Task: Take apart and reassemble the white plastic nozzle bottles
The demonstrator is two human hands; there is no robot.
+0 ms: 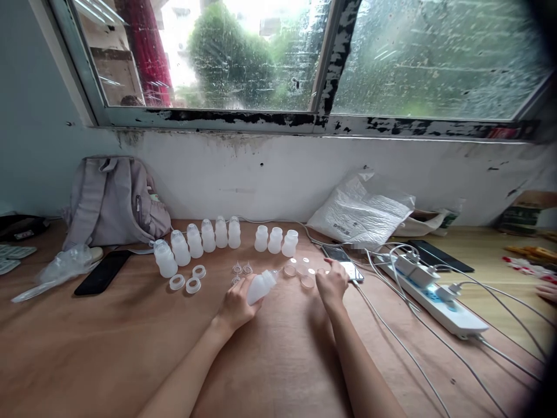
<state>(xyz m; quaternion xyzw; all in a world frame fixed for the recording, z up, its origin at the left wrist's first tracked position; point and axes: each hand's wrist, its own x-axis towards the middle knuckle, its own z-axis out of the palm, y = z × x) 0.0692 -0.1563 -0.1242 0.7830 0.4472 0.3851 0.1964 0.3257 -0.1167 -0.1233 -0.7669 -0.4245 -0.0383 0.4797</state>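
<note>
A white bottle (259,288) is tilted above the middle of the table, the fingers of the left hand (238,305) clamped around it. The right hand (331,283) is beside the clear discs (307,282) and a lit phone (353,271); whether its fingers pinch anything, I cannot tell. Small nipples (248,268), white rings (193,285), capped bottles (194,241) and three uncapped bottles (275,240) stand or lie around. The reddish-brown wooden table (270,371) shows a soft sheen; on it are a dark phone (103,271), a backpack (117,203), a plastic bag (361,209) and a power strip (452,310) with trailing cables. Behind, a stained white wall (243,174) rises to a spotted window (243,58) with peeling frame paint and greenery outside.
</note>
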